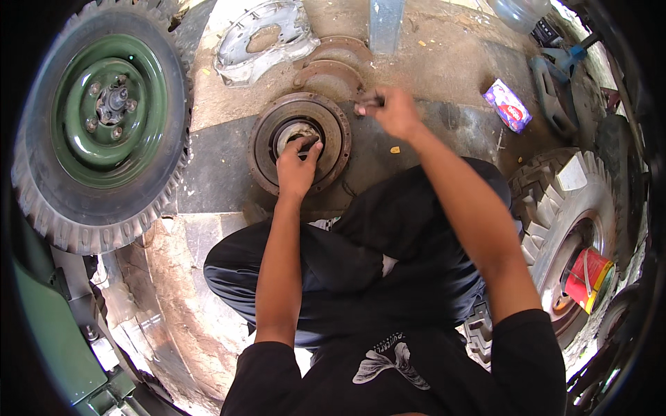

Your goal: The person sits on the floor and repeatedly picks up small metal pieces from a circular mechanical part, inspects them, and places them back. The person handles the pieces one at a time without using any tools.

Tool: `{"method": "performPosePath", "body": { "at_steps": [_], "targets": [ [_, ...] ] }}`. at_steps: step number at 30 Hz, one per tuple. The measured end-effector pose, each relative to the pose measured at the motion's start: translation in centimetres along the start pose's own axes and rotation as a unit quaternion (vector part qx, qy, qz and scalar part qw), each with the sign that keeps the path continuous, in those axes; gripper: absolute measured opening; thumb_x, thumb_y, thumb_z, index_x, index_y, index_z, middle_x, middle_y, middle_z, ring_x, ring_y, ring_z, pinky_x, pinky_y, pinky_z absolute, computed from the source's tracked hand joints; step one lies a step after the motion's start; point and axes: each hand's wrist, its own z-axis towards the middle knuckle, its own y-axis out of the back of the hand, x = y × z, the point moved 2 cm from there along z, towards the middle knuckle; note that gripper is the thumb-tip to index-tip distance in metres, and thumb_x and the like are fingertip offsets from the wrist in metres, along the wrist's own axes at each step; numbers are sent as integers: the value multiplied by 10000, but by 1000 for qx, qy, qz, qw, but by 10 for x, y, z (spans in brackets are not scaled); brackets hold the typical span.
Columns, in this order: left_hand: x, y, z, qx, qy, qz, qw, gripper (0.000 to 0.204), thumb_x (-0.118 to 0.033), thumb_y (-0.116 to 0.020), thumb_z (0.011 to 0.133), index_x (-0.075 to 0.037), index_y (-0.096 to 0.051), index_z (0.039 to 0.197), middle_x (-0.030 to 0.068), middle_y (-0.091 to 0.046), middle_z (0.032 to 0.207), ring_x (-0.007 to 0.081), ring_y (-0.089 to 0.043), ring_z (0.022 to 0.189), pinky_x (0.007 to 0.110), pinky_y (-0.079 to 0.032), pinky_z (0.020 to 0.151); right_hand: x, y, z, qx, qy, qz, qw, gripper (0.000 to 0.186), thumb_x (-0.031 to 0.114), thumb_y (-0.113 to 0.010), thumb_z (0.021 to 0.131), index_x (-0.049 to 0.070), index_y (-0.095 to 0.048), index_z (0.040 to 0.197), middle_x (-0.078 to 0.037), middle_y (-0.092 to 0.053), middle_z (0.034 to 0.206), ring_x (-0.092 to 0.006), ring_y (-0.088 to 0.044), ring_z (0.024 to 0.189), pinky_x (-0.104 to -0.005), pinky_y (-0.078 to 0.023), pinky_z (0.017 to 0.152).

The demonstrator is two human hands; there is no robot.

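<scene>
A round, rusty metal part with a flanged rim [339,125] lies flat on the floor in front of my crossed legs. My left hand [297,172] reaches into its middle. The fingers and thumb are bent together at the pale central hub [294,132]; what they grip is hidden. Up and to the right of the part, my right hand [397,116] is raised, slightly blurred. Its fingers are closed around something small and dark that I cannot make out. Just beyond the round part lie two curved rusty plates [331,75].
A large tyre on a green wheel [111,163] stands at left. A silver housing [267,41] lies at the back. On the right are a purple packet [508,105], a second tyre [551,208] and a red and yellow bucket [583,276]. A clear bluish block [386,26] stands at the far edge.
</scene>
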Motion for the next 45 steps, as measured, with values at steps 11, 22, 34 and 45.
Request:
{"method": "performPosePath", "body": {
  "at_steps": [11,22,34,45],
  "targets": [
    [26,-15,6,31,-47,91,994,390,-110,-684,905,-36,-687,1287,241,-634,1256,424,-625,1193,458,-481,1052,-10,-42,10,92,119,-83,985,215,93,-824,817,59,-764,1021,-180,-755,985,-408,-710,946,-469,-557,850],
    [32,-20,2,13,-1,81,997,819,-76,-693,838,29,-356,1577,323,-488,1469,492,-446,1400,498,-350,1204,-10,-57,-15,53,179,-160,969,262,25,-769,737,17,-735,997,-239,-728,946,-436,-697,965,-498,-565,855],
    [43,-25,11,85,12,48,995,1062,-259,-748,860,69,-108,1642,373,-430,1525,503,-447,1425,509,-366,1192,-2,-50,-3,39,125,-176,976,240,90,-780,789,34,-749,1020,-234,-739,881,-433,-716,890,-482,-579,835],
    [33,-27,12,124,5,168,978,1137,-557,-830,819,141,-316,1556,368,-476,1482,488,-486,1385,510,-394,1169,-11,-64,10,4,146,-208,967,192,59,-780,817,14,-726,996,-256,-716,854,-457,-703,854,-500,-570,768]
  ]
}}
